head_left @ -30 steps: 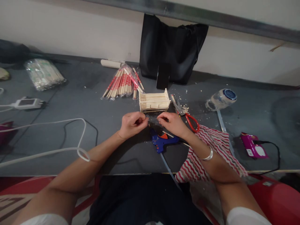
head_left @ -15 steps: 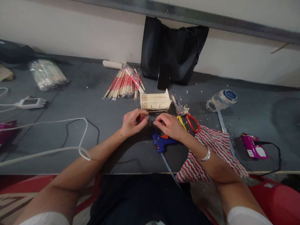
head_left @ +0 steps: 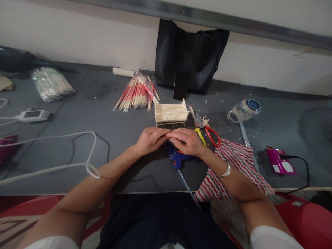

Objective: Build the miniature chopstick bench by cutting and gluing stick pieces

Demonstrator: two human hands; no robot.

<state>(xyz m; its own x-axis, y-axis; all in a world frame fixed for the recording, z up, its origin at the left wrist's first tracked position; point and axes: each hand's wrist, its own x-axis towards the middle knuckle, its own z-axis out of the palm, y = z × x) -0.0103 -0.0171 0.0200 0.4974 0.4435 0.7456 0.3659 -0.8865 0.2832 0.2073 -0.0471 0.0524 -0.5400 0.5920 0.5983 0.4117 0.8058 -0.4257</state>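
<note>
My left hand [head_left: 150, 140] and my right hand [head_left: 185, 141] meet fingertip to fingertip on the grey table, just in front of a small box built of wooden sticks [head_left: 171, 112]. Both hands have their fingers curled together in a pinch over something small that I cannot make out. Under my right hand lies a blue glue gun [head_left: 178, 158]. Red and yellow handled scissors [head_left: 207, 132] lie just right of my right hand. A silver bangle sits on my right wrist.
Wrapped chopsticks [head_left: 136, 92] lie behind the box, another clear pack [head_left: 50, 83] far left. A black bag [head_left: 189, 55] and phone [head_left: 181, 85] stand at the wall. A striped cloth [head_left: 234, 162], jar [head_left: 243, 110], pink device [head_left: 278, 162] and white cables [head_left: 64, 152] surround me.
My hands were a little apart; they have closed in until the fingertips touch. The right hand slid left and slightly toward me, uncovering the yellow scissor handle.
</note>
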